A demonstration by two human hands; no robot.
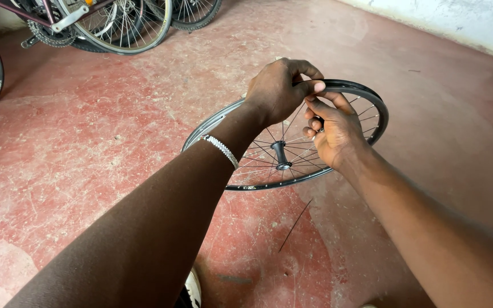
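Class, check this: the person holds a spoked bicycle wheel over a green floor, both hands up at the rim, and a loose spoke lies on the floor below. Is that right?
Not quite. In the head view the floor is red, not green. The rest holds: left hand and right hand are at the rim of the bicycle wheel, and a loose spoke lies below.

Open floor [115, 142] surrounds the wheel rim [372, 100]; bicycles [121, 23] obstruct the far-left edge; one loose spoke [295, 225], apparently, lies nearby.

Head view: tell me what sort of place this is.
Likely a bicycle repair spot or storage room. Both hands, left and right, work a spoke at a bare wheel on a worn red floor; bicycles stand at the back, by a pale wall.
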